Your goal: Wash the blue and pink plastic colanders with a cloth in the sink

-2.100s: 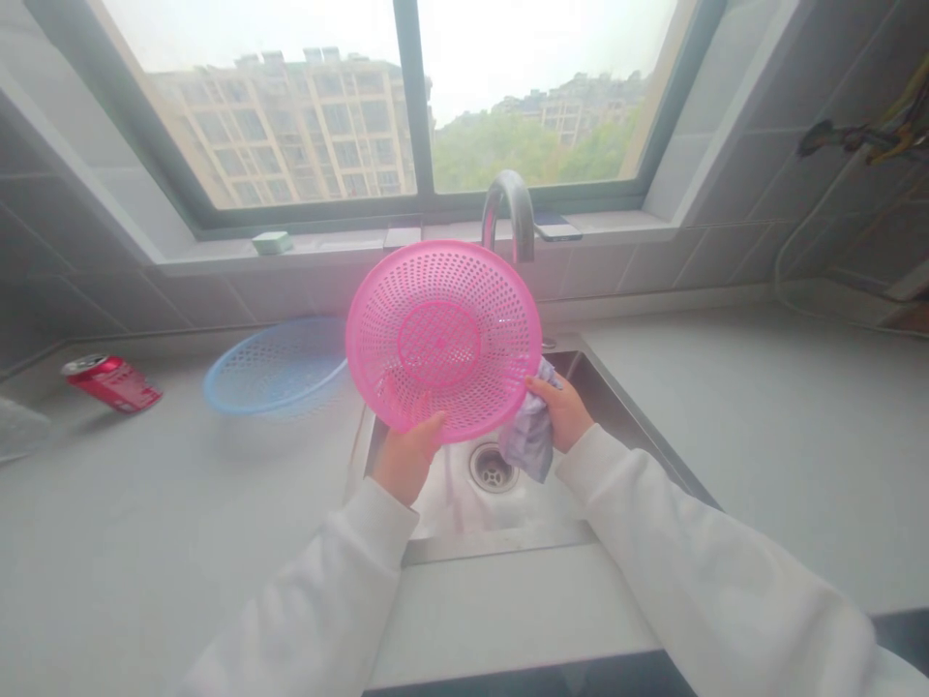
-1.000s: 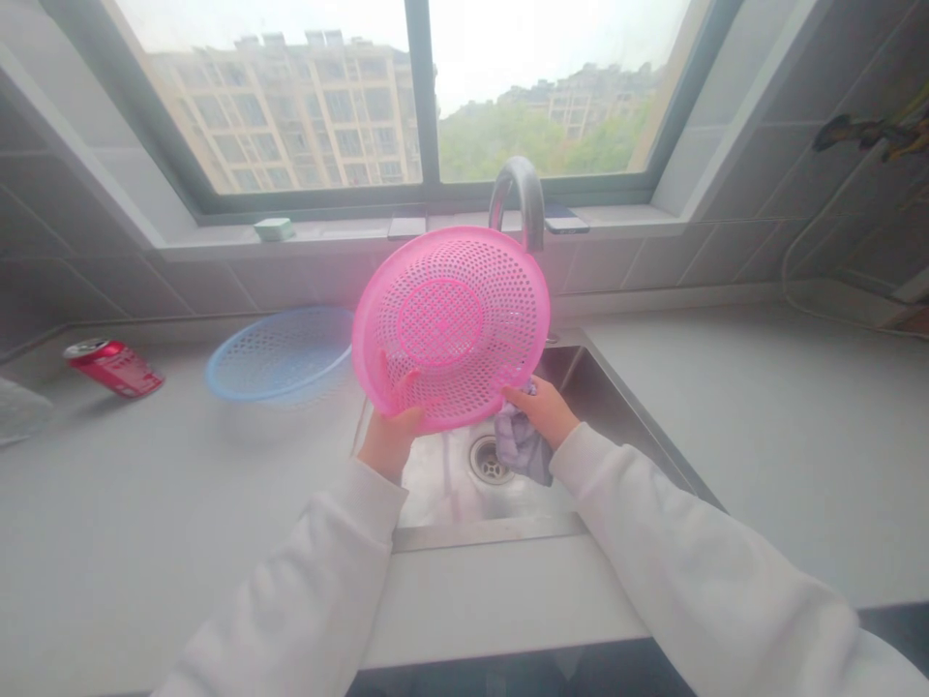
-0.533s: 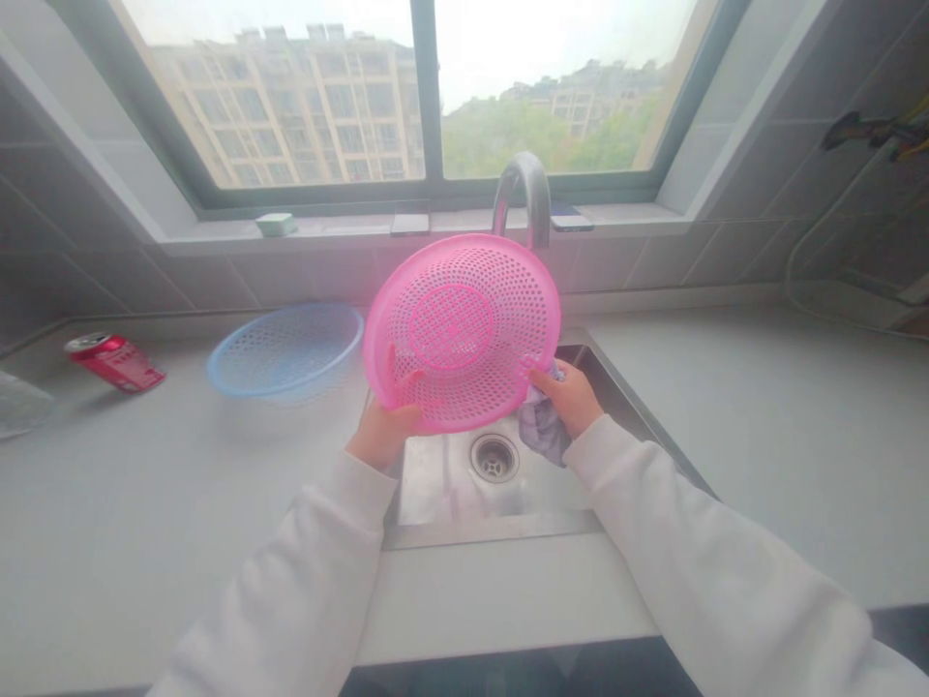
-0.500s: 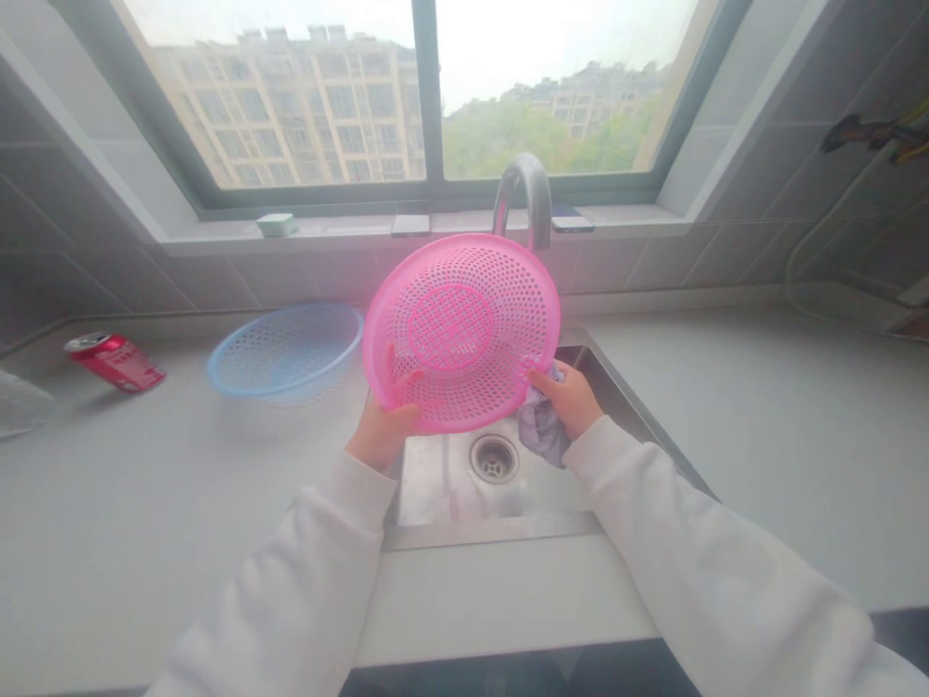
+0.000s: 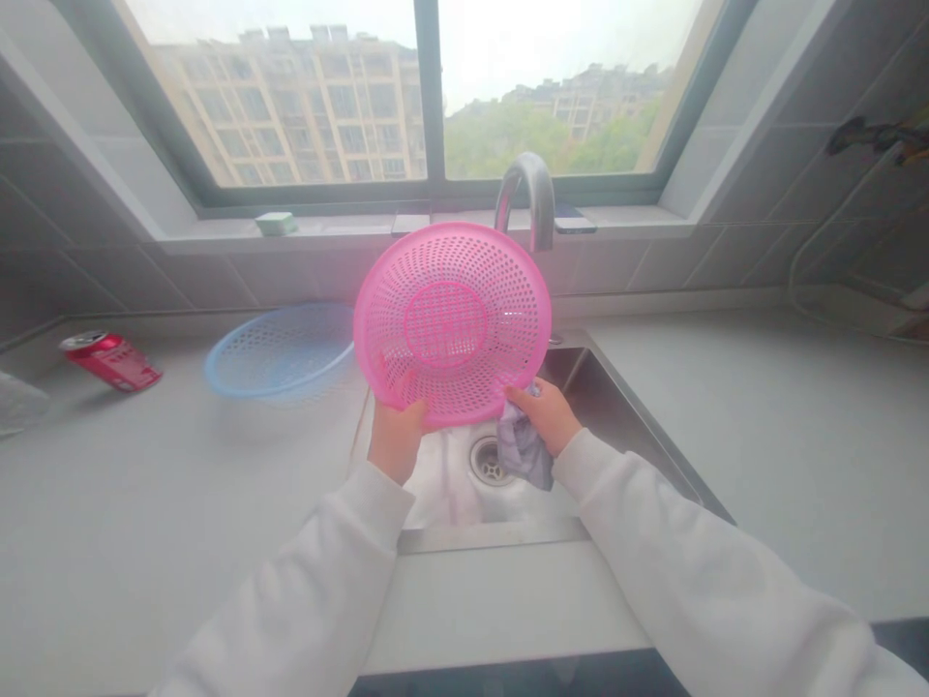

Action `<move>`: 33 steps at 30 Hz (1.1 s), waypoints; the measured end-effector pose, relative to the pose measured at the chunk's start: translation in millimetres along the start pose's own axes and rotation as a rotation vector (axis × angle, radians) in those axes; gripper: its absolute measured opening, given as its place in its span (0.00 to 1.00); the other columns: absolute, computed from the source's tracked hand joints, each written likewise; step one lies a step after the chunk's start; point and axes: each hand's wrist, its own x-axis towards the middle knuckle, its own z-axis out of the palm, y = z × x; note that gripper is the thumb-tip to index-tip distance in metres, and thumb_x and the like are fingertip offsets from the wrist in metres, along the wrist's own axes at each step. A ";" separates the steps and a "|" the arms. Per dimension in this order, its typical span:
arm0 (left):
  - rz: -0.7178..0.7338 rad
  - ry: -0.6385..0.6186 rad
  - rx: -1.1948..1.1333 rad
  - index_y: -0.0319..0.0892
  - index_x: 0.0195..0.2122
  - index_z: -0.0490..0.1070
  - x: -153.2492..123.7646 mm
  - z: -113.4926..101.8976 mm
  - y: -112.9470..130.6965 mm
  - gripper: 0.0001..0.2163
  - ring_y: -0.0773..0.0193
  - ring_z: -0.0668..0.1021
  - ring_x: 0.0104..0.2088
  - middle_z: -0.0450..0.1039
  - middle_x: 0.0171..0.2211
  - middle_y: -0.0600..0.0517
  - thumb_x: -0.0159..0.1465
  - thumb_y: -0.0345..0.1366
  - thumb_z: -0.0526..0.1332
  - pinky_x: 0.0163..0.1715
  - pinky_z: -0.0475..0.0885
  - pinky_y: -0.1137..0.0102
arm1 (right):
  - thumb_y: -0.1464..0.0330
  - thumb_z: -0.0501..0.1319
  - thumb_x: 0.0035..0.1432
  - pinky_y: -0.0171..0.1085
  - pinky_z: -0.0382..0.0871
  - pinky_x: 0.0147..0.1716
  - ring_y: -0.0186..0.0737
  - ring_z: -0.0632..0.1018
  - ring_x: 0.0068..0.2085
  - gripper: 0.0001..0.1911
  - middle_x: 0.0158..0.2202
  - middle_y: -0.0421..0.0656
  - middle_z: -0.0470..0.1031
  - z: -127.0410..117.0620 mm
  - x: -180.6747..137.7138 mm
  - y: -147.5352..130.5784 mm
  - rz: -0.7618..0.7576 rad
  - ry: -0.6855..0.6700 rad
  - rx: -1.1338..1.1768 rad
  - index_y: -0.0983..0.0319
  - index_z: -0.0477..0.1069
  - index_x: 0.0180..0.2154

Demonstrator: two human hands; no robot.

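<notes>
A round pink perforated basket (image 5: 454, 324) is held upright over the steel sink (image 5: 616, 407), its hollow side facing me. My left hand (image 5: 397, 436) grips its lower left rim, fingers closed round the edge. My right hand (image 5: 546, 414) is closed on a grey-lilac cloth (image 5: 521, 450) and presses it against the basket's lower right rim. The cloth hangs down above the drain (image 5: 485, 458).
A blue perforated basket (image 5: 280, 351) rests on the counter left of the sink. A red can (image 5: 108, 357) lies on its side at far left. The curved tap (image 5: 528, 194) rises behind the pink basket. A green sponge (image 5: 276, 223) and a phone (image 5: 575, 225) sit on the sill.
The pink basket has shifted slightly left and tilted. My right hand with the cloth has slid left and down along the lower rim. My left hand moved a little right.
</notes>
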 end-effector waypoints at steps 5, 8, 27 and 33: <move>0.023 -0.028 0.059 0.56 0.72 0.50 11.3 -14.4 12.3 0.48 0.45 0.67 0.67 0.64 0.67 0.45 0.53 0.20 0.66 0.56 0.78 0.52 | 0.52 0.74 0.46 0.46 0.77 0.46 0.48 0.83 0.41 0.21 0.41 0.46 0.84 -15.9 5.9 -4.3 -0.058 0.023 -0.058 0.58 0.80 0.39; 0.047 -0.017 0.042 0.51 0.69 0.57 16.1 -18.1 13.5 0.45 0.45 0.71 0.65 0.69 0.64 0.44 0.50 0.19 0.66 0.60 0.74 0.51 | 0.51 0.75 0.45 0.46 0.76 0.47 0.48 0.83 0.42 0.23 0.41 0.45 0.84 -21.1 6.1 -10.3 -0.069 0.028 -0.048 0.57 0.80 0.40; 0.091 -0.031 -0.042 0.53 0.68 0.59 19.0 -18.6 17.4 0.43 0.46 0.63 0.70 0.63 0.67 0.47 0.51 0.20 0.69 0.67 0.66 0.52 | 0.51 0.74 0.46 0.45 0.77 0.46 0.48 0.83 0.41 0.22 0.41 0.45 0.84 -22.9 2.9 -14.1 -0.054 0.022 -0.097 0.57 0.80 0.40; 0.041 0.068 -0.046 0.59 0.67 0.59 17.8 -17.4 15.2 0.40 0.45 0.72 0.63 0.65 0.66 0.49 0.56 0.28 0.71 0.58 0.76 0.47 | 0.54 0.74 0.49 0.49 0.75 0.53 0.50 0.83 0.46 0.19 0.43 0.46 0.84 -11.3 -0.5 -7.2 -0.052 -0.081 -0.138 0.57 0.80 0.40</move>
